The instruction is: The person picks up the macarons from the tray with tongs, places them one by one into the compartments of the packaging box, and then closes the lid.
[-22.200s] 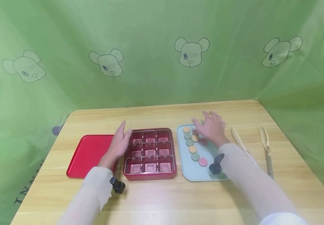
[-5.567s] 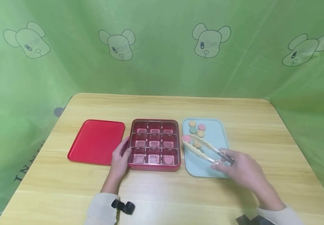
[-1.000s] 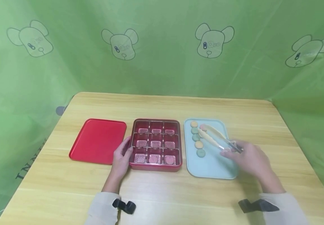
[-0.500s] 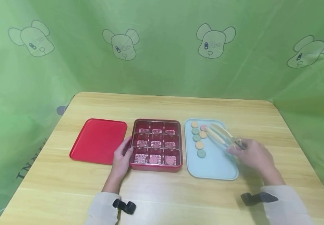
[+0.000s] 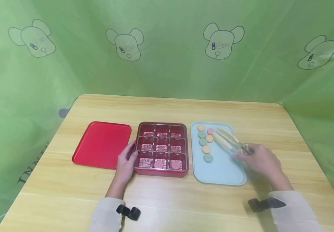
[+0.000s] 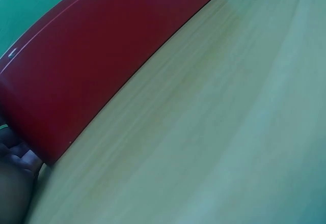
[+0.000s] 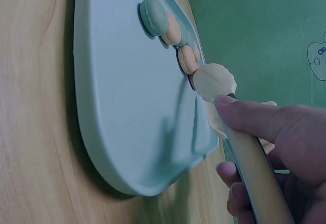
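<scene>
My right hand (image 5: 261, 161) grips cream-tipped tongs (image 5: 227, 141) over the pale blue tray (image 5: 220, 174). The tong tips are spread slightly, just right of a pink macaron (image 5: 210, 131), with nothing between them. Left of them lie orange macarons (image 5: 206, 149) and green macarons (image 5: 208, 158). My left hand (image 5: 126, 162) rests against the left wall of the red box (image 5: 161, 173), its thumb at the front corner. Of the box's compartments, the front middle one and the front right one each contain a pink macaron (image 5: 175, 164). In the left wrist view, that hand is mostly cut off.
A red lid (image 5: 101, 145) lies flat left of the box, partly behind my left hand. The wooden table (image 5: 167, 203) runs back to a green cloth (image 5: 167, 64) hung behind and at both sides.
The tongs have shifted right, off the macarons, and now stand beside the pink one. Since several seconds ago, a second pink macaron has come into the box's front row. My left hand stays put.
</scene>
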{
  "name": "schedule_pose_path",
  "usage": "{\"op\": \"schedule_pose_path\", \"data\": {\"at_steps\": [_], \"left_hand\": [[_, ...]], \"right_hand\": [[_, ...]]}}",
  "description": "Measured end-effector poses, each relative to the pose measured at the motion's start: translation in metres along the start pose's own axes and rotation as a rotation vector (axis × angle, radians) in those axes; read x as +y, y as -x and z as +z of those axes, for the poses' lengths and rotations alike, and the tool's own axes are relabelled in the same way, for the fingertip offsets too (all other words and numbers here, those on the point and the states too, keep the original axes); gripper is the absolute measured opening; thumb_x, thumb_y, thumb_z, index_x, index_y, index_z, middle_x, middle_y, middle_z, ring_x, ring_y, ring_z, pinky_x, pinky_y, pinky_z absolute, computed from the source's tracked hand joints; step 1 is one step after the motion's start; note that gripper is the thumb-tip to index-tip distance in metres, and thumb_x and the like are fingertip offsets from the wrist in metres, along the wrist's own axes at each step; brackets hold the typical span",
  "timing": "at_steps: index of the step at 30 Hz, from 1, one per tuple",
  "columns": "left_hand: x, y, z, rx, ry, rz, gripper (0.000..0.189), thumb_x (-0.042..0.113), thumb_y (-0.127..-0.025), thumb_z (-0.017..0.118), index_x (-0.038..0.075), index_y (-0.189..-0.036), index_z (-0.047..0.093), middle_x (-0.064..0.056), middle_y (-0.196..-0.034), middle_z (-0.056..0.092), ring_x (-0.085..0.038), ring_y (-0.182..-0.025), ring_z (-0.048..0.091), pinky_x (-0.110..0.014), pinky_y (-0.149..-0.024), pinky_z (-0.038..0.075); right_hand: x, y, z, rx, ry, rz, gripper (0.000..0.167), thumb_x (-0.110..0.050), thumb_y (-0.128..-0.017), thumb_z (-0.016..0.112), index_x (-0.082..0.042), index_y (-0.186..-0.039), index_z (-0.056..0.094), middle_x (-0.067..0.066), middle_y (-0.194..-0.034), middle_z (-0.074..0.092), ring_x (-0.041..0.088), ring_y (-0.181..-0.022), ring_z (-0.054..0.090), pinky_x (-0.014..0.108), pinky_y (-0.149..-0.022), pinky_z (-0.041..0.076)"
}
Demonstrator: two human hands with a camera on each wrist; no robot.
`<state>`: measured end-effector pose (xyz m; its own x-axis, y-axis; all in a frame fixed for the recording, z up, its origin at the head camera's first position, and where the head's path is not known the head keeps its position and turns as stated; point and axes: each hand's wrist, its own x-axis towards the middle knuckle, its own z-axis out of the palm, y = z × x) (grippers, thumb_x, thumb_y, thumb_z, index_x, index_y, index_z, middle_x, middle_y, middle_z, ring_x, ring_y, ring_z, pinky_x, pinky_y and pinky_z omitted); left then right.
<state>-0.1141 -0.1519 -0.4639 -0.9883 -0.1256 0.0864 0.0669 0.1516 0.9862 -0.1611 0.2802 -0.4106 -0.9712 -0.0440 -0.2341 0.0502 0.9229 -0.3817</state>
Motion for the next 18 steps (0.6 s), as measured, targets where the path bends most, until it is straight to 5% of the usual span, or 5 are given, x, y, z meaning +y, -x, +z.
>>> {"op": "schedule_pose_path", "data": {"at_steps": [18], "left_hand": [[-0.0007,0.0002,-0.0005,0.005,-0.009,0.005,0.047,-0.003,-0.092,0.047,-0.006,-0.139,0.040,-0.024,-0.143,0.041,-0.034,-0.136,0.035,-0.042,-0.115,0.028]], "right_hand": [[-0.0013,-0.0066,0.0012,-0.032,-0.025,-0.003,0.082,-0.069,-0.075,0.059,-0.002,-0.123,0.056,0.009,-0.086,0.062,0.024,-0.075,0.054,0.029,-0.058,0.039]]}}
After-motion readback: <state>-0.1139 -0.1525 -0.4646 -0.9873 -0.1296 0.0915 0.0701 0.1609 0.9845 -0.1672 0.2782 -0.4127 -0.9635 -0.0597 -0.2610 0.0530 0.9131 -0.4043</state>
